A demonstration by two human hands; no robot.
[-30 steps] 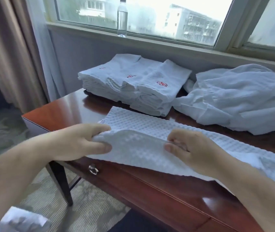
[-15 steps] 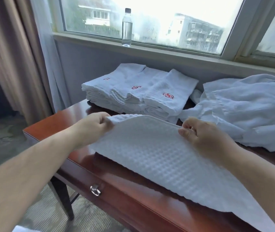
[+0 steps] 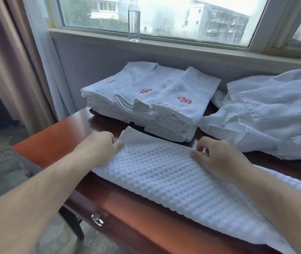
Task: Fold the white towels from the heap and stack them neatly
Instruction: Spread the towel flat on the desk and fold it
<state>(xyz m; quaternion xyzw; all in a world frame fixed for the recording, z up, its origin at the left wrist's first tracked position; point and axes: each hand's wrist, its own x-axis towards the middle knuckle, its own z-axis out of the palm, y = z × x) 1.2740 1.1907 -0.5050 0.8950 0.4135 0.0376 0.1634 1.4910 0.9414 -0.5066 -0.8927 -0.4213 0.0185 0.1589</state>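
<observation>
Your left grip (image 3: 98, 147) pinches the waffle-weave towel (image 3: 164, 176) at its 10 o'clock corner, and your right grip (image 3: 217, 156) pinches its far edge. It lies flat on the counter (image 3: 50, 136), long axis 10 to 4 o'clock, with the loose tail nearer your right grip.

White waffle-weave cotton towel (image 3: 164, 180): raised square grid all over. Stack of folded white towels (image 3: 173, 114): red embroidered marks on the top three. Crumpled white towel heap (image 3: 265, 110): plain. Glossy wooden table (image 3: 54, 143): red-brown. Long fabric curtain (image 3: 8, 61): beige-brown. Small metal drawer pull (image 3: 97, 219): silver.
</observation>
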